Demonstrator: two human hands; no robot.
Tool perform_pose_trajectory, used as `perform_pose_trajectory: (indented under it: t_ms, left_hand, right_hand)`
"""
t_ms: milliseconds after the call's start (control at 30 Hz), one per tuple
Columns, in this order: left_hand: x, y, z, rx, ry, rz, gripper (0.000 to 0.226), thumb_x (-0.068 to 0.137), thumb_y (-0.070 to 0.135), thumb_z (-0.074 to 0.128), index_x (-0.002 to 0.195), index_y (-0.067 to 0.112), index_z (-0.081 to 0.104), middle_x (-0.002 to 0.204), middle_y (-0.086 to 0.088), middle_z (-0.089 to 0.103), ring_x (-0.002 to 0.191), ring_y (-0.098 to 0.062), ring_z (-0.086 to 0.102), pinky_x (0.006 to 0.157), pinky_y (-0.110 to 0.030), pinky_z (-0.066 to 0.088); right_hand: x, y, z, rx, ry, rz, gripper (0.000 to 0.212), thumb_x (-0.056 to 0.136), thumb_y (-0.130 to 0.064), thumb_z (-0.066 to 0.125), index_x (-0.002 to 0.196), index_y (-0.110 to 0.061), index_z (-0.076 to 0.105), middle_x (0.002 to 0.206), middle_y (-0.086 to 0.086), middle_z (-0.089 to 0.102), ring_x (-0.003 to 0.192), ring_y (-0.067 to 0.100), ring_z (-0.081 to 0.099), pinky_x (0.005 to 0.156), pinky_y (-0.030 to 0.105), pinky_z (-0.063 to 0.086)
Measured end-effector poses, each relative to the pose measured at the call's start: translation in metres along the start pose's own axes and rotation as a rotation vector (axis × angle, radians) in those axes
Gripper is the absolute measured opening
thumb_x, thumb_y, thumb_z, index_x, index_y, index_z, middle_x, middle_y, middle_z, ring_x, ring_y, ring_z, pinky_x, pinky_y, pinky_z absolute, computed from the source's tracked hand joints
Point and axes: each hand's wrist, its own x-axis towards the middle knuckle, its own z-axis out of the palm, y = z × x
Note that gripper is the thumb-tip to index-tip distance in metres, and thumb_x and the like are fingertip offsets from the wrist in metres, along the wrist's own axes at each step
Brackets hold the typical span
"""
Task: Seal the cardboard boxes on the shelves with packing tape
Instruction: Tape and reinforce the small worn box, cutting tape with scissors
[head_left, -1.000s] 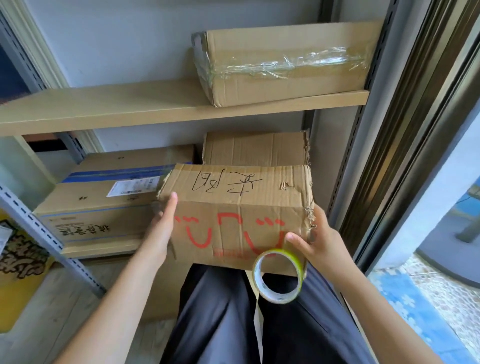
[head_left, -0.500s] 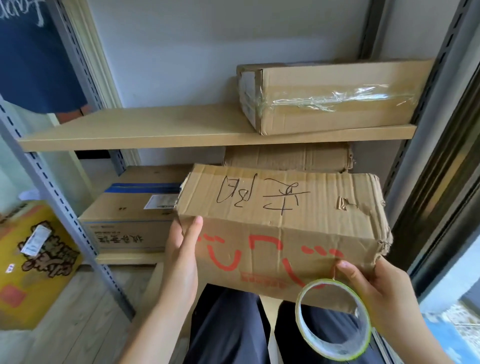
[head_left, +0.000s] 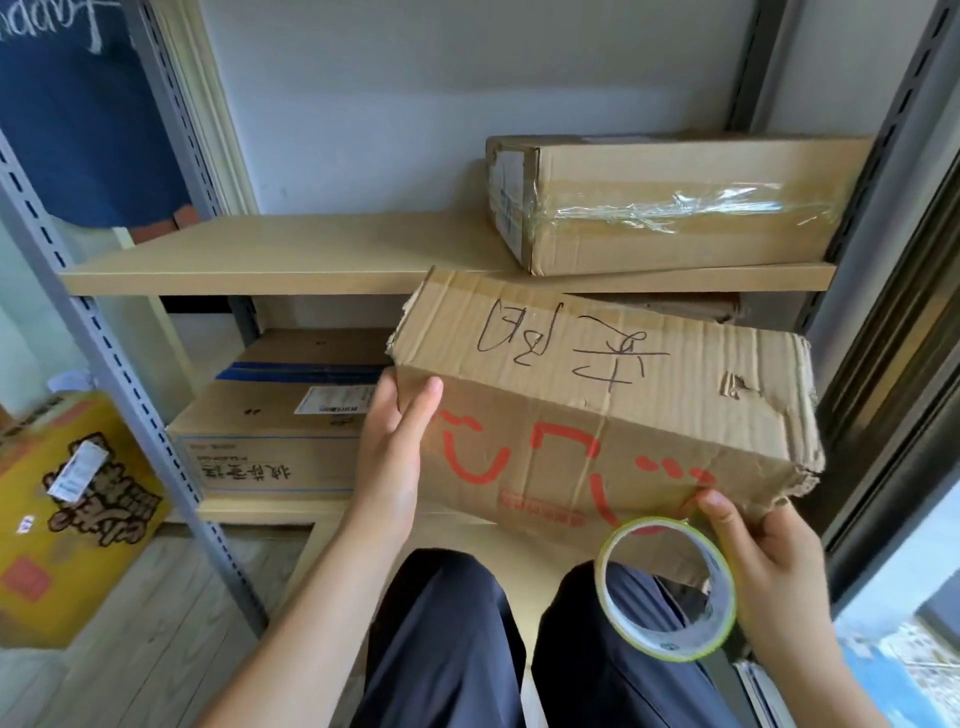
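Note:
A worn cardboard box (head_left: 597, 410) with black handwriting on top and red marks on its front is held in the air in front of the shelves, tilted down to the right. My left hand (head_left: 395, 457) grips its left end, thumb on the front face. My right hand (head_left: 763, 561) supports the box's lower right corner while also holding a roll of clear packing tape (head_left: 670, 592) with a green rim. A box wrapped in clear tape (head_left: 670, 202) sits on the upper shelf (head_left: 291, 260) at the right.
On the lower shelf a box with a blue stripe and a white label (head_left: 275, 431) stands to the left. A yellow printed carton (head_left: 67, 493) sits on the floor beyond the grey shelf upright (head_left: 130, 384). My dark-trousered legs (head_left: 467, 649) are below.
The handwritten box has risen and come closer, its top edge now level with the upper shelf. Both hands and the tape roll moved up with it.

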Motion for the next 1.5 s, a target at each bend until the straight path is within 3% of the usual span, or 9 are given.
perform_pose_trajectory:
  t_ms: [233,333,500,700,867,1000,1133,1333,1500]
  left_hand:
    - [0.033,-0.007,-0.069,0.214,0.175,-0.11,0.066,0.092,0.059,0.055,0.15,0.037,0.032,0.149,0.012,0.047,0.138,-0.008,0.043,0.117,-0.043,0.03]
    - [0.044,-0.007,-0.091,0.408,0.319,-0.222,0.082,0.095,0.062,0.047,0.158,0.032,0.006,0.163,0.011,0.018,0.148,-0.011,0.021,0.12,-0.04,0.02]
    - [0.008,-0.048,-0.082,0.443,0.721,-0.253,0.049,0.1,0.036,0.047,0.145,0.019,0.037,0.144,-0.005,0.042,0.13,-0.024,0.047,0.106,-0.045,0.041]
    - [-0.007,-0.068,-0.001,0.228,0.264,-0.169,0.064,0.092,0.047,0.058,0.145,0.029,0.027,0.122,0.015,0.055,0.101,0.006,0.061,0.093,-0.026,0.049]
    - [0.017,-0.072,0.011,0.287,0.362,-0.142,0.048,0.096,0.005,0.057,0.128,0.033,0.035,0.107,-0.002,0.059,0.066,-0.015,0.073,0.058,-0.029,0.057]
    - [0.02,-0.066,0.0,0.373,0.339,-0.09,0.041,0.096,0.0,0.053,0.118,0.033,0.043,0.107,-0.004,0.058,0.061,-0.017,0.072,0.051,-0.026,0.054]
    - [0.017,-0.061,-0.01,0.48,0.241,-0.048,0.04,0.094,0.017,0.065,0.118,0.041,0.044,0.109,0.002,0.057,0.073,-0.019,0.073,0.053,-0.029,0.059]
    - [0.024,-0.049,-0.017,0.974,0.127,0.196,0.009,0.095,0.03,0.06,0.101,0.032,0.053,0.094,0.014,0.059,0.078,-0.011,0.06,0.07,-0.038,0.05]
    - [0.036,-0.035,-0.023,1.09,0.05,0.268,0.008,0.097,0.017,0.06,0.09,0.02,0.058,0.086,0.012,0.063,0.08,-0.014,0.057,0.072,-0.038,0.046]
  right_hand:
    - [0.029,0.001,0.085,0.032,-0.216,0.022,0.018,0.092,-0.02,0.068,0.077,-0.026,0.061,0.068,-0.025,0.068,0.064,-0.01,0.06,0.061,0.011,0.045]
    - [0.054,-0.008,0.122,-0.094,-0.283,-0.061,0.039,0.091,-0.028,0.07,0.061,-0.026,0.044,0.047,-0.015,0.054,0.048,-0.009,0.049,0.05,0.011,0.037]
    - [0.093,-0.021,0.16,-0.33,-0.424,-0.118,0.046,0.084,-0.047,0.074,0.059,-0.023,0.043,0.054,-0.009,0.048,0.051,0.003,0.046,0.045,0.015,0.036]
    - [0.113,-0.012,0.183,-0.38,-0.476,-0.153,0.04,0.08,-0.054,0.073,0.069,-0.021,0.053,0.06,-0.013,0.054,0.057,0.0,0.051,0.05,0.014,0.036]
    - [0.102,0.032,0.161,0.031,-0.545,0.002,0.046,0.099,-0.048,0.05,0.139,-0.027,0.053,0.122,-0.017,0.065,0.105,-0.011,0.059,0.092,0.013,0.044]
    - [0.088,0.107,0.16,-0.506,-0.49,-0.041,0.017,0.1,-0.024,0.053,0.109,-0.016,0.064,0.102,0.004,0.07,0.089,0.026,0.068,0.072,0.032,0.048]
    - [0.078,0.159,0.178,-0.831,-0.923,-0.054,0.032,0.093,-0.025,0.064,0.123,-0.015,0.064,0.119,0.007,0.055,0.112,0.028,0.056,0.089,0.034,0.048]
    - [0.082,0.144,0.183,-1.066,-0.883,-0.099,0.027,0.098,-0.03,0.053,0.118,-0.013,0.061,0.115,0.007,0.061,0.106,0.031,0.062,0.075,0.031,0.046]
    - [0.057,0.121,0.127,-0.504,-0.495,0.287,0.027,0.092,-0.042,0.063,0.097,-0.016,0.058,0.085,-0.003,0.068,0.08,0.022,0.067,0.069,0.034,0.052]
